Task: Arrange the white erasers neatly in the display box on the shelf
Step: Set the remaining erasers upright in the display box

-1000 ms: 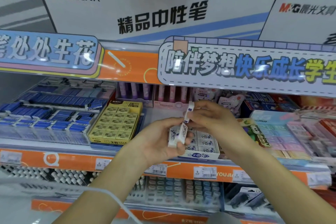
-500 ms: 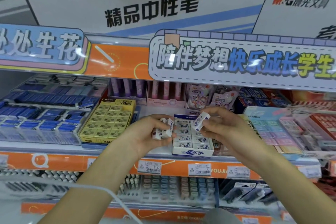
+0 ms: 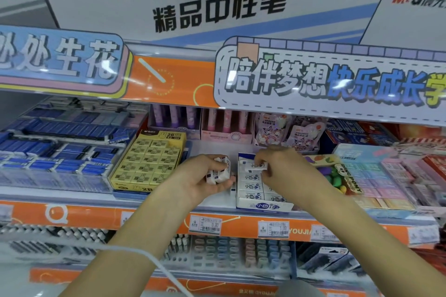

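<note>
A white and blue display box [image 3: 264, 206] stands on the shelf [image 3: 217, 202] at the centre, with rows of white erasers [image 3: 251, 187] lying flat in it. My left hand [image 3: 202, 179] hovers just left of the box and grips a small stack of white erasers [image 3: 218, 172]. My right hand [image 3: 287, 171] reaches over the box's back rows and pinches one white eraser [image 3: 255, 166] that lies low over the top row. The right hand covers the box's right column.
A yellow box of 2B erasers [image 3: 149, 161] sits left of the gap. Blue eraser packs [image 3: 55, 152] fill the far left. Colourful toy erasers [image 3: 337, 173] and pastel boxes [image 3: 376, 176] crowd the right. Pink boxes [image 3: 226, 125] stand behind. Price tags [image 3: 205, 224] line the shelf edge.
My right hand has carried its eraser from in front of my chest down onto the box's back row. My left hand has drifted left and lowered beside the box.
</note>
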